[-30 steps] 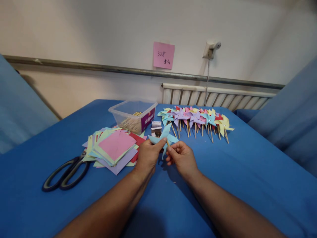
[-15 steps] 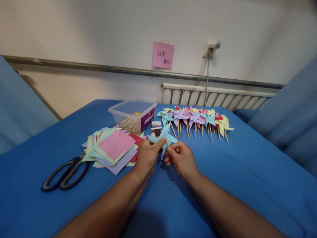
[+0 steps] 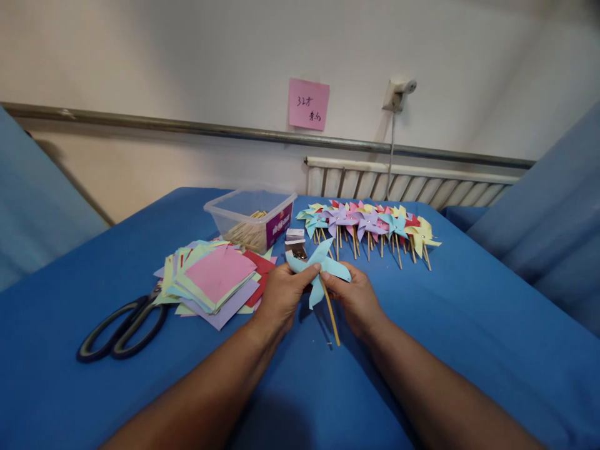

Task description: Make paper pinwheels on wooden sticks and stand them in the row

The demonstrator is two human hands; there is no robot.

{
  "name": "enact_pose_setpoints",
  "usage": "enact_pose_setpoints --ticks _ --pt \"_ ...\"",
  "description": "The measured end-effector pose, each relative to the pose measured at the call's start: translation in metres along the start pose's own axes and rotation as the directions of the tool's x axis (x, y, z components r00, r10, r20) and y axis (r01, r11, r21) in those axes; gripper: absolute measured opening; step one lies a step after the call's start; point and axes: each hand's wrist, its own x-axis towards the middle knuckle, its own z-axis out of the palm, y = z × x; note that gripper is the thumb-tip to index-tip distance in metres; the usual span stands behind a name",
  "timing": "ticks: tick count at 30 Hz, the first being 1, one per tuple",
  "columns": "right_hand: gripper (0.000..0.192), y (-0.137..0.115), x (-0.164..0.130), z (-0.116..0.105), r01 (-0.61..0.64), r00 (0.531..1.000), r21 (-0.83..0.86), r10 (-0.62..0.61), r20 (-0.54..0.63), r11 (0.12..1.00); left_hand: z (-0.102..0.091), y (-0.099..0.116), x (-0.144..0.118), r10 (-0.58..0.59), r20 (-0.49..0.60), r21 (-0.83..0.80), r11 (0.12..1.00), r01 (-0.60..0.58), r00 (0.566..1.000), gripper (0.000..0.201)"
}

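Observation:
A light blue paper pinwheel [image 3: 320, 253] is held up between both hands, its thin wooden stick [image 3: 333, 319] slanting down toward me. My left hand [image 3: 287, 290] is closed on the pinwheel's left side, thumb near its centre. From the right, my right hand [image 3: 359, 297] pinches it close to where stick and paper meet. The fingers behind the paper are hidden. Just beyond the pinwheel stands a small open box [image 3: 296, 250] with tiny metallic pieces inside. Left of my left hand lies a stack of coloured paper squares [image 3: 220, 275].
Black-handled scissors [image 3: 124, 328] lie at the left, blades under the papers. Behind the stack is a clear plastic tub [image 3: 250, 219] of wooden sticks. Several finished pinwheels [image 3: 370, 225] lie in a row at the back right of the blue-covered table [image 3: 469, 350].
My right hand has moved from the lower stick up to the pinwheel's centre, so the stick now hangs free below. The pinwheel has shifted slightly right.

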Motion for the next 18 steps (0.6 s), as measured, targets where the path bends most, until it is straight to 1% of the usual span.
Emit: enact_pose_setpoints --ticks 3,5,8,12,18 --pt "0.028 0.0026 0.0005 -0.0001 -0.002 1.000 -0.003 0.002 0.001 1.000 -0.0006 0.0008 0.0007 -0.031 -0.002 0.001 1.000 0.031 1.000 0.030" --pt "0.026 0.0046 0.0014 -0.0008 0.021 1.000 -0.032 -0.021 -0.008 0.999 -0.0009 0.0011 0.0014 -0.039 -0.017 -0.001 0.999 0.039 0.999 0.030" --pt "0.024 0.0067 0.0027 -0.0020 0.055 0.998 -0.075 -0.055 0.002 0.996 -0.0018 0.0010 0.0025 -0.048 -0.011 -0.010 0.999 0.048 0.999 0.031" --pt "0.024 0.0075 0.0029 -0.0023 0.066 0.998 -0.083 -0.064 0.024 0.994 -0.0036 0.0006 0.0037 -0.043 0.006 -0.005 0.999 0.043 0.999 0.032" --pt "0.022 0.0088 0.0031 -0.0023 0.076 0.997 -0.108 -0.074 0.023 0.991 -0.0046 0.0015 0.0041 -0.027 0.002 0.037 0.999 0.027 1.000 0.029"
